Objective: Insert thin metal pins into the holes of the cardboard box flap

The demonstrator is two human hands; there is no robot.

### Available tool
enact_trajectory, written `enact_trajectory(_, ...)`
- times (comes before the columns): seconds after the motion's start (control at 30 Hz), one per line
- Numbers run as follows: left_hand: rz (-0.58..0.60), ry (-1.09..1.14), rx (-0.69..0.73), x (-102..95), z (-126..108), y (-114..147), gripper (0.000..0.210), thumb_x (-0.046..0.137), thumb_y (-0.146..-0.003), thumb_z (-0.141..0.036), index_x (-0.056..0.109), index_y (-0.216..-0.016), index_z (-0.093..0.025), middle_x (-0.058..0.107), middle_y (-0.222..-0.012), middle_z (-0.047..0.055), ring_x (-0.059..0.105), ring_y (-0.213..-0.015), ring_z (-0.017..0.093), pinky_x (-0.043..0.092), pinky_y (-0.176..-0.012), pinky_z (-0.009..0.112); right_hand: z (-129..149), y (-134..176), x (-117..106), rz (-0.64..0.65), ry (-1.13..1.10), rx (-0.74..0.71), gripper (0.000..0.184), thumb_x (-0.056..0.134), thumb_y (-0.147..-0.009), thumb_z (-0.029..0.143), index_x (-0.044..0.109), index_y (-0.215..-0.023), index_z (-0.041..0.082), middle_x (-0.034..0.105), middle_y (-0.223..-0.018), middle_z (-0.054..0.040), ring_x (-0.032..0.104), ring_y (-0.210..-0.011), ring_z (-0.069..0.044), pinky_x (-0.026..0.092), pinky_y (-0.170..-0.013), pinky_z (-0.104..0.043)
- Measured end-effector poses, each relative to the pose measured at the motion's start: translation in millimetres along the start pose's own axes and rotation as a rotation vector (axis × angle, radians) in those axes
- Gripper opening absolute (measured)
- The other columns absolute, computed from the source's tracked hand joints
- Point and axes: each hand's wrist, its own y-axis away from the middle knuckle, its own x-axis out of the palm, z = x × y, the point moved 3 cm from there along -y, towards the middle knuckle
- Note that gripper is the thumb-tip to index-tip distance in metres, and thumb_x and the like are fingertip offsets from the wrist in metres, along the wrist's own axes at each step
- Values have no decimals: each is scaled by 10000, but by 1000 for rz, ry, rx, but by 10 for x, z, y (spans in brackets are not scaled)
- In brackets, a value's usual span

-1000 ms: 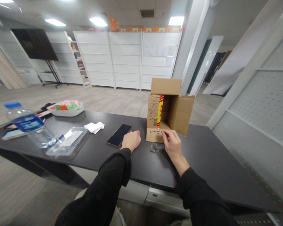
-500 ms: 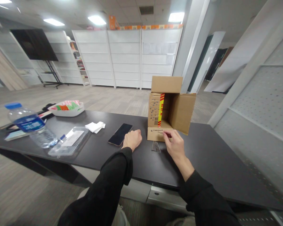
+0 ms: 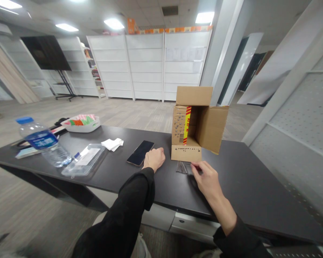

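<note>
My right hand (image 3: 206, 177) is just in front of the cardboard box (image 3: 187, 153), thumb and fingers pinched on a thin metal nail (image 3: 188, 164). Only the nail's tip end sticks out to the left of the fingers. Beside it on the table lies a small fan of several nails (image 3: 181, 167). The box stands with its opening facing me; its lower flap has a row of dark holes, and its left flap carries many grey round dots. My left hand (image 3: 154, 158) rests closed on the table, touching or very near the black phone (image 3: 140, 153).
On the dark table (image 3: 244, 179) to the left are a crumpled white tissue (image 3: 112, 144), a clear plastic case (image 3: 83, 161), a tilted water bottle (image 3: 44, 143) and a white basket (image 3: 82, 125) with colourful packets. A perforated panel (image 3: 307, 122) rises at the right.
My right hand has come down and back from the box's lower flap to beside the nails, still pinched. My left hand stays by the phone. The view has shifted slightly.
</note>
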Motion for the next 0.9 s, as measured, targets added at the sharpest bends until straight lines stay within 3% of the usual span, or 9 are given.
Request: enact_trajectory(0.9,-39,4,22,59,33,-35,375,301,-923,-277,658,-1027,-225,708,-983,122,676,-932,260,481,-811,352,93,64,92,295,39,-4,73,505,-797,151,542,-771,208,587,-769,-12,537,-710,-163,414,-657,-275)
